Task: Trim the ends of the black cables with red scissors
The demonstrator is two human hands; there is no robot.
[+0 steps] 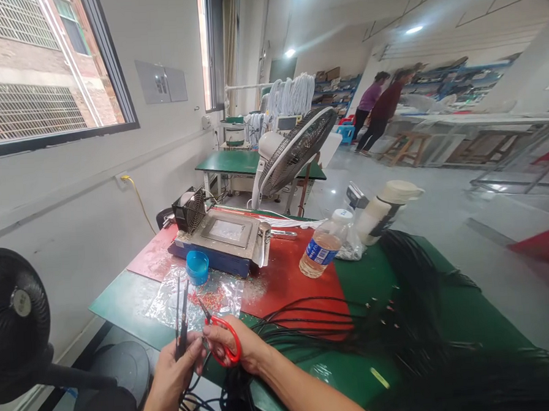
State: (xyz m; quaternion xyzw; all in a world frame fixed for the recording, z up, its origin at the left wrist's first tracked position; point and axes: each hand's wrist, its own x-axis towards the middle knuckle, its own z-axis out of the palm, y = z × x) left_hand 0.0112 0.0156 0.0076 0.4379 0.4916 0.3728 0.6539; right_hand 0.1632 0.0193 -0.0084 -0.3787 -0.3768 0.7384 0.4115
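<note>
My left hand [170, 373] is closed round a pair of black tweezers [181, 318] whose tips point up and away. My right hand [231, 343] grips small scissors with red handles [225, 342], blades aimed toward the tweezers. Both hands meet at the near edge of the green table [464, 318]. Thin black wires [317, 326] run from under my right hand across the table into a big black bundle [427, 308] on the right.
A clear plastic sheet with small red bits [200, 295], a blue cap [197, 266], a metal heating unit [227, 235], a water bottle [323, 247] and a white bottle [382, 209] stand on the table. Fans [297, 149] [13, 317] flank it. Two people stand far back.
</note>
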